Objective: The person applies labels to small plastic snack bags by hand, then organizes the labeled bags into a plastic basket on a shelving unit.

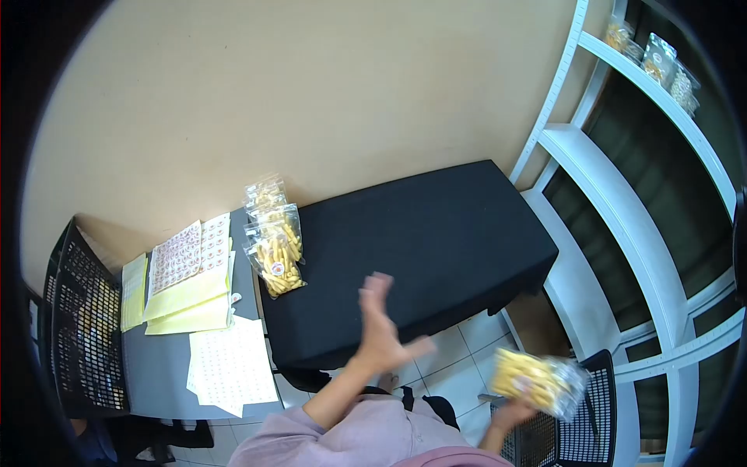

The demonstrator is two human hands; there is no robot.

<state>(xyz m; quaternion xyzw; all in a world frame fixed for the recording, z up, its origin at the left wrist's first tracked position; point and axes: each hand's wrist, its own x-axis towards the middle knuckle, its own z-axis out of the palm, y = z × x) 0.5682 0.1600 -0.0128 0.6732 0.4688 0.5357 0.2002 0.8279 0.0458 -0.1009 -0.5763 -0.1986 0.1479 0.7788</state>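
Observation:
My right hand (pixel 513 415) grips a clear plastic bag of yellow stick snacks (pixel 529 380) at its lower edge, low on the right above a black basket. A round label shows on the bag, which is slightly blurred. Over the front edge of the black-covered table (pixel 420 226), my left hand (pixel 381 335) is raised with fingers and thumb apart, holding nothing. Several similar snack bags (pixel 278 253) stand in an overlapping row at that table's left end, beyond my left hand.
Left, a grey table (pixel 159 373) bears label sheets (pixel 226 362) and yellow backing paper (pixel 191 300). A black crate (pixel 85 327) stands at its far left. On the right are a black basket (pixel 587 412) and white shelves (pixel 615 210) with snack bags (pixel 660 61) on top.

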